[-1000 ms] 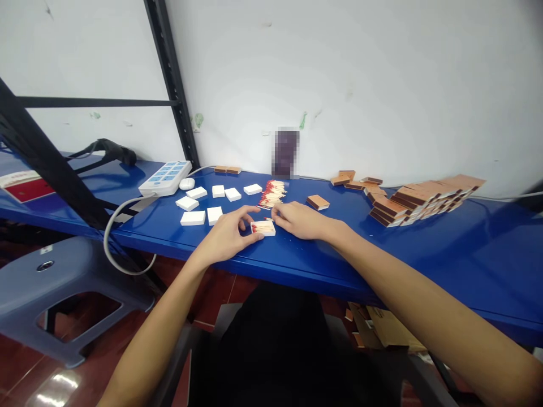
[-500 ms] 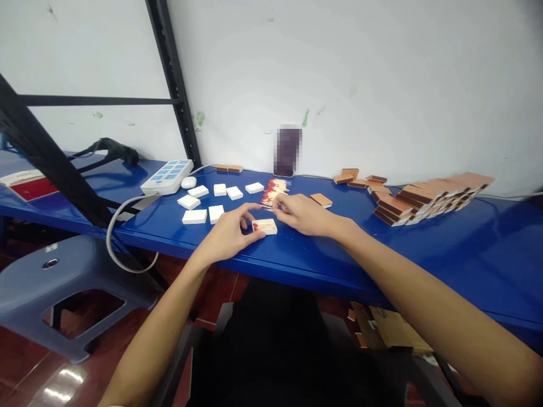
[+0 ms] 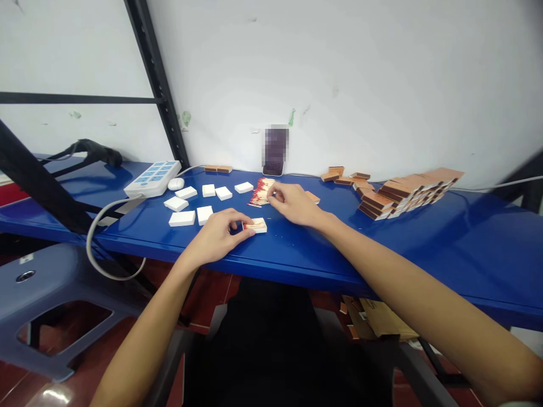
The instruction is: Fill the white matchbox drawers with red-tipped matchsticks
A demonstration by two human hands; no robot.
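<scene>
At the table's front, my left hand [image 3: 217, 234] closes its thumb and fingers around the left end of a small white matchbox tray [image 3: 261, 226]. Red-tipped matches lie inside that tray, partly covered by the fingertips. My right hand [image 3: 296, 204] is bent over the right side of a pile of loose matches [image 3: 261, 189], fingertips pinched together at its edge. Whatever those fingers hold is too small to make out. Several white matchbox trays [image 3: 182, 218] lie to the left of the pile. An orange-brown matchbox [image 3: 313, 196] shows partly behind my right hand.
Stacked matchboxes [image 3: 418, 189] and a loose heap of them [image 3: 345, 178] stand on the right. A phone [image 3: 275, 152] leans on the wall. At left are a power strip [image 3: 153, 178], its looping cable [image 3: 90, 243], a white earbud case [image 3: 176, 183] and a black shelf post [image 3: 159, 85].
My right hand has moved from above the tray back to the match pile. My left fingers have closed in over the tray's left end. The whole view has shifted slightly.
</scene>
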